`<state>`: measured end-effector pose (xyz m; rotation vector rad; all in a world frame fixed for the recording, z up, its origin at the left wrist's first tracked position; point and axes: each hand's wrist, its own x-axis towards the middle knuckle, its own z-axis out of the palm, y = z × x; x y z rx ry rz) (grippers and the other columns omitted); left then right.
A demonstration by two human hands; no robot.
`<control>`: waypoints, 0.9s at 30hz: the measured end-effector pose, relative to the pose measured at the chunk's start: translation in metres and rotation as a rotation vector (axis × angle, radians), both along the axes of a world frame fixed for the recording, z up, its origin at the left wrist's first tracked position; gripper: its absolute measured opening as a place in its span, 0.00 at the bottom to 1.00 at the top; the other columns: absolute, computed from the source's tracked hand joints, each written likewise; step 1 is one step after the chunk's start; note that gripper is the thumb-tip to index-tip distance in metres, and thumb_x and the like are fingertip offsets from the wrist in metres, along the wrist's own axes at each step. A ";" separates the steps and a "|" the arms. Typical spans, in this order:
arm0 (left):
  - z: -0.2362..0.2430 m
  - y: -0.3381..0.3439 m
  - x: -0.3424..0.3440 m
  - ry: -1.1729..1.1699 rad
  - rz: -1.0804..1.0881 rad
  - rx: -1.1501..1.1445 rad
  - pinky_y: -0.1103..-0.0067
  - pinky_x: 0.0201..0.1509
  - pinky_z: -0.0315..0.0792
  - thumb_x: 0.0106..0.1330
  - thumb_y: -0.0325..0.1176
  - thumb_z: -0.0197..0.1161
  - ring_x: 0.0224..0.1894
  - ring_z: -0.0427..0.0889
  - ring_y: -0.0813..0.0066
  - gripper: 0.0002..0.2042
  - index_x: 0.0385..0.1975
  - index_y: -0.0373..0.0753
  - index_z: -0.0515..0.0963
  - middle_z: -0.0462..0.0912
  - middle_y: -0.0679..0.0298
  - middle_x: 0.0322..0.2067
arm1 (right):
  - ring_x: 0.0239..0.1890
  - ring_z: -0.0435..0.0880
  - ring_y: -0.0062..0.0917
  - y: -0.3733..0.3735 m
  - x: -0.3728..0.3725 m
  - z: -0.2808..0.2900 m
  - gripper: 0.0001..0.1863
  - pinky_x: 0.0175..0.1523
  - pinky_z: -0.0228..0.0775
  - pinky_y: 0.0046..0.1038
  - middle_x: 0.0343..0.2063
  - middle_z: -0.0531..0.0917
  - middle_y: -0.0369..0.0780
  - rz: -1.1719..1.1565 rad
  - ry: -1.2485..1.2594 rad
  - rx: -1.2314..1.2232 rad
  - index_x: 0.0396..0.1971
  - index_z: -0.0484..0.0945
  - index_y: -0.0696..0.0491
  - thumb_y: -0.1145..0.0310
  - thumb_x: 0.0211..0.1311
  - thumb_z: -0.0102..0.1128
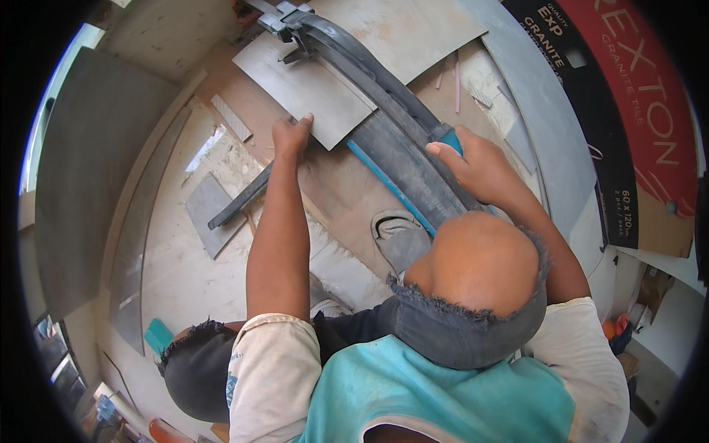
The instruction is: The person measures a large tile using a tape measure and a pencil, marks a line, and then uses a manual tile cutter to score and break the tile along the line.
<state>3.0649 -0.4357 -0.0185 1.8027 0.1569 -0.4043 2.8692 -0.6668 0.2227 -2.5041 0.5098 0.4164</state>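
The grey tile [314, 85] lies flat on the manual tile cutter [399, 159], still in one piece, so I judge the cut is not finished. My left hand [290, 135] presses on the tile's near corner, fingers flat, grasping nothing. My right hand [473, 166] is clenched around the cutter's blue handle [450, 139], at the near end of the rail, right of the tile. Offcuts lie on the dusty floor [177, 258] around the cutter.
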 end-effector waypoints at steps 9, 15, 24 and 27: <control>0.018 -0.004 -0.005 0.034 0.003 0.010 0.77 0.36 0.71 0.57 0.32 0.67 0.30 0.76 0.73 0.16 0.39 0.24 0.77 0.80 0.60 0.30 | 0.34 0.80 0.51 -0.006 -0.035 0.003 0.28 0.40 0.69 0.42 0.29 0.79 0.58 -0.048 -0.047 0.060 0.34 0.72 0.63 0.47 0.63 0.55; 0.018 -0.004 -0.004 0.037 -0.003 -0.014 0.77 0.35 0.70 0.57 0.31 0.67 0.30 0.76 0.74 0.16 0.39 0.24 0.77 0.80 0.60 0.30 | 0.34 0.79 0.52 -0.013 -0.051 -0.001 0.26 0.39 0.69 0.43 0.28 0.79 0.58 -0.046 -0.038 0.013 0.33 0.73 0.62 0.48 0.61 0.57; 0.022 -0.004 -0.006 0.026 -0.018 -0.003 0.78 0.35 0.70 0.57 0.31 0.67 0.30 0.76 0.74 0.16 0.39 0.24 0.78 0.80 0.59 0.30 | 0.32 0.78 0.52 -0.016 -0.072 0.002 0.27 0.38 0.67 0.41 0.27 0.77 0.58 -0.106 0.033 0.000 0.31 0.71 0.62 0.48 0.59 0.59; 0.013 0.001 -0.002 0.039 -0.013 -0.009 0.78 0.35 0.70 0.57 0.32 0.67 0.30 0.76 0.74 0.16 0.39 0.24 0.78 0.80 0.59 0.30 | 0.32 0.78 0.50 -0.016 -0.078 0.005 0.27 0.39 0.67 0.40 0.27 0.77 0.57 -0.100 0.042 0.021 0.32 0.71 0.62 0.47 0.60 0.58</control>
